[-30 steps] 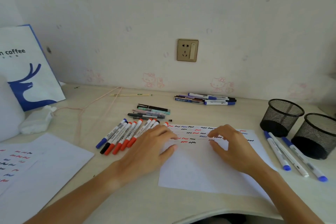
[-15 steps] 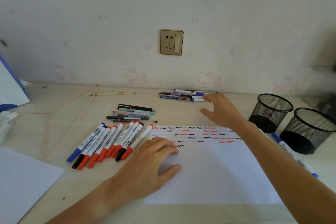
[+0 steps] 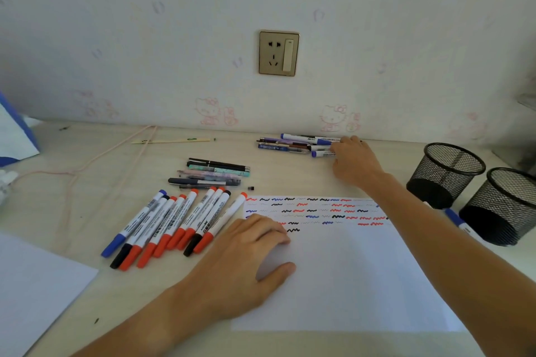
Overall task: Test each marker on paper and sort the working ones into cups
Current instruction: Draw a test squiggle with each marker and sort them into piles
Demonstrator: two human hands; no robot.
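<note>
A white sheet of paper [image 3: 348, 278] with red, blue and black squiggles along its top lies in front of me. My left hand [image 3: 246, 266] rests on its left edge, fingers relaxed. My right hand [image 3: 353, 162] reaches to a small pile of blue-capped markers and pens [image 3: 293, 143] by the wall, and its fingers cover the right ends of the markers; a grip is not visible. Two black mesh cups [image 3: 446, 174] [image 3: 504, 206] stand at the right. A row of red, black and blue markers [image 3: 174, 223] lies left of the paper.
Several thin pens [image 3: 211, 172] lie behind the marker row. A blue marker [image 3: 461, 223] lies in front of the cups. Another paper sheet [image 3: 32, 290] is at the lower left, a blue-and-white bag [image 3: 14, 136] and a pink cord [image 3: 87, 165] at the far left.
My right hand left the paper and moved back to the marker pile by the wall. My left hand stayed on the paper. The view shifted right.
</note>
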